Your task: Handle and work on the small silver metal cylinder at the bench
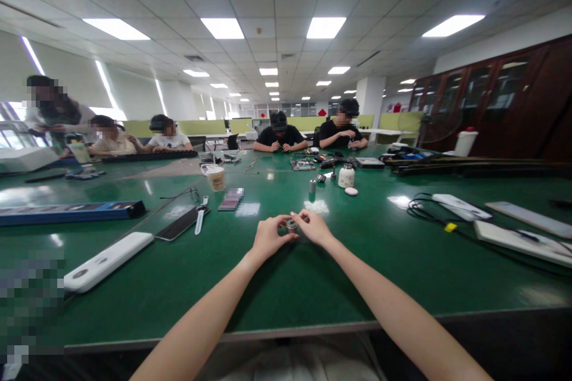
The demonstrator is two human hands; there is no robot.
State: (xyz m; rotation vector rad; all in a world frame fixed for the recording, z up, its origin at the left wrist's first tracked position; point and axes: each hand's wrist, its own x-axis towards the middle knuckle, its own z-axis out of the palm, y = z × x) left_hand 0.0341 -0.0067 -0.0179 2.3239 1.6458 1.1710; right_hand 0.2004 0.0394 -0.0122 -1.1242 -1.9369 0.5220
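Note:
A small silvery metal cylinder (291,227) with a round ringed top stands upright near the middle of the green table, between my hands. My left hand (269,238) curls around its left side, thumb in front and fingers behind. From the right, my right hand (314,227) has its bent fingers at the cylinder's top and right edge; the exact contact is partly hidden. Farther off stands another metal cylinder (312,186), with a small dark metal part (320,178) beside it. A white jar (346,177) and a round pink lid (351,191) sit to the right of these.
Left of my hands lie a mauve flat pack (231,199), a watch (201,216), a dark phone (177,224) and a long white device (109,263). A paper cup (217,179) stands beyond. Black cables (417,208) and white devices (521,239) lie right. Several people sit across the table.

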